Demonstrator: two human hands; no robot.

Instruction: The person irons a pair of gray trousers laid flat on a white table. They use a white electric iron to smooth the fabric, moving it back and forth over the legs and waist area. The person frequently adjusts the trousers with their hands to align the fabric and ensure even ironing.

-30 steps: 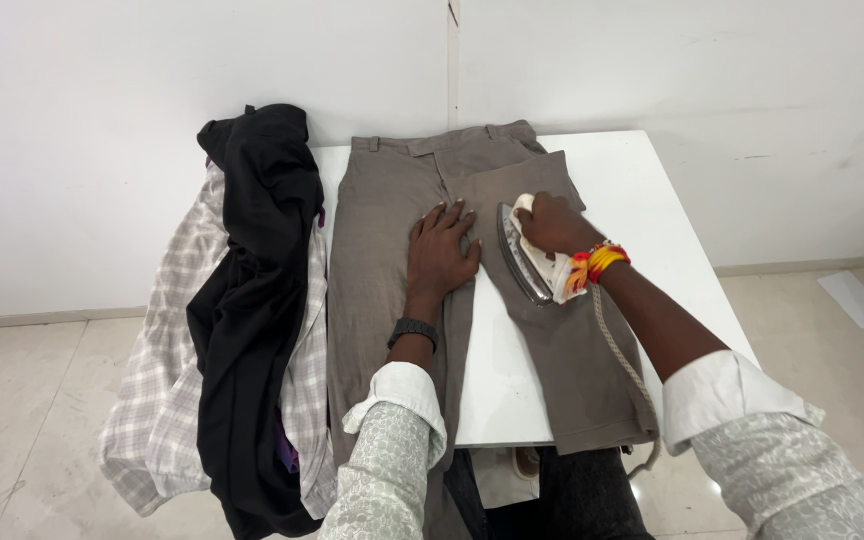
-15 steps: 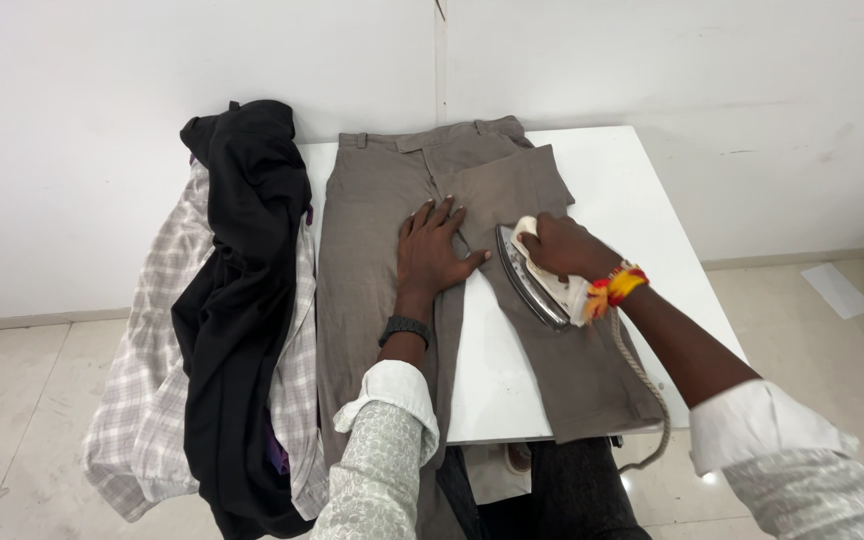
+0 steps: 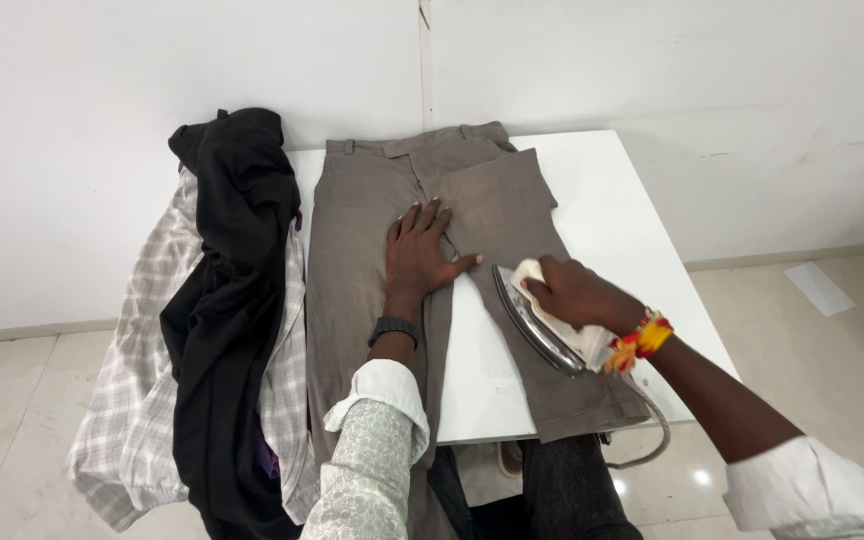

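Where the head view looks down on the white table (image 3: 607, 215), a pair of grey-brown trousers (image 3: 362, 215) lies flat across it, waistband toward the wall and legs running toward the person. The left hand (image 3: 419, 255) rests palm down on the trousers near the crotch seam, fingers spread and thumb stretched out to the side, pressing the cloth flat. A black watch (image 3: 394, 329) circles that wrist, above a rolled white cuff (image 3: 380, 392). The right hand (image 3: 574, 293) is closed around the handle of an iron (image 3: 542, 322), which sits on the right trouser leg with its metal soleplate edge showing toward the left hand; the two hands lie near each other but apart. A red and yellow thread band (image 3: 641, 338) wraps the right wrist, partly covering the rear of the iron. A braided cord (image 3: 652, 440) hangs from the iron over the table's near edge. To the left, a black garment (image 3: 227, 300) lies draped over a checked shirt (image 3: 137, 380), both spilling off the table's side. Pale floor tiles (image 3: 832, 340) surround the table.
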